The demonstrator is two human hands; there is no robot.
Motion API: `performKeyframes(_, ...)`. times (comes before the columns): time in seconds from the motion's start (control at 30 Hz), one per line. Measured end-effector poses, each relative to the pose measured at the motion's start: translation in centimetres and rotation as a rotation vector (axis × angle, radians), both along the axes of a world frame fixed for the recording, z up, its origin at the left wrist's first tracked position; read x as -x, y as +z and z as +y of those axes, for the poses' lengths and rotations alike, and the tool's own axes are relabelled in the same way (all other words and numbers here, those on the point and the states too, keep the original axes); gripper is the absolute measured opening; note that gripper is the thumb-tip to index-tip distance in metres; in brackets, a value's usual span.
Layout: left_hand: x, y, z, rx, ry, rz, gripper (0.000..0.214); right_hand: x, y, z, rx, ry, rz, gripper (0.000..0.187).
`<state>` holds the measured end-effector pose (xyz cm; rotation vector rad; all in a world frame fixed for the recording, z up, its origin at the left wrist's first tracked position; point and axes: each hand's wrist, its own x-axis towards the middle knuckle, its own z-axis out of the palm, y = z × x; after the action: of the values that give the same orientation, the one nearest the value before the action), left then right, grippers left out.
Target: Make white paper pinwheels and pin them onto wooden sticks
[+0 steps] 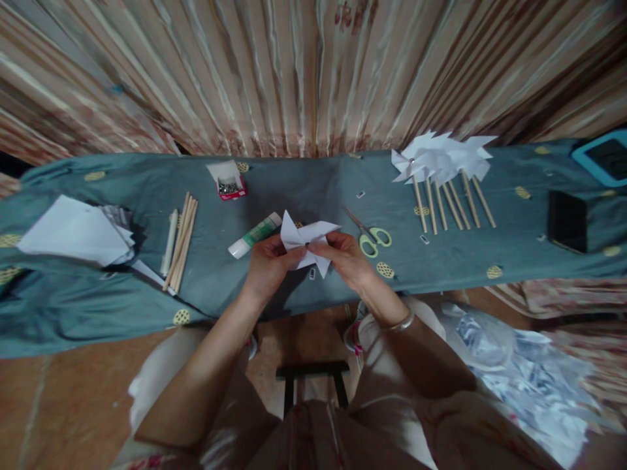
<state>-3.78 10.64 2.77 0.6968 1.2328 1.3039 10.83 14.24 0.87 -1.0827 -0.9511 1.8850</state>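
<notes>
A white paper pinwheel (318, 230) is held between both hands above the front half of the cloth. My left hand (268, 264) pinches its left side. My right hand (349, 259) grips it from the right, thumb near the small dark spot at its centre; whether a pin is there I cannot make out. Just left of the pinwheel lies a green and white glue stick (255, 235), close to my left fingers. Scissors with yellow-green handles (375, 240) rest to the right of my right hand, blades pointing up and left.
On the left are a stack of white paper (73, 232), wooden sticks (183, 241) and an open red box of pins (229, 186). Several finished pinwheels (441, 160) lie back right, near a black phone (567, 222) and a blue-framed device (605, 158). A plastic bag (529, 372) sits below right.
</notes>
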Motion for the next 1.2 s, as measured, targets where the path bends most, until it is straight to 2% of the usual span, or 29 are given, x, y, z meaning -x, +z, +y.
performKeyframes(0.17,0.1,-0.12,-0.02,-0.005,0.014,0.017,0.024,0.09,0.15,0.01,0.001,-0.008,0.032,0.033)
performKeyframes(0.73,0.5,-0.67,-0.03,0.001,-0.056,0.055,0.029,0.03,-0.1,0.1,-0.016,0.007,-0.014,0.034)
performKeyframes(0.97,0.48,-0.67,-0.03,0.012,-0.038,0.054,0.03,-0.08,-0.15,0.06,-0.059,0.048,-0.021,0.037)
performKeyframes(1.2,0.6,-0.57,-0.05,0.007,-0.055,0.005,0.035,0.0,-0.11,0.26,-0.06,0.015,-0.031,0.036)
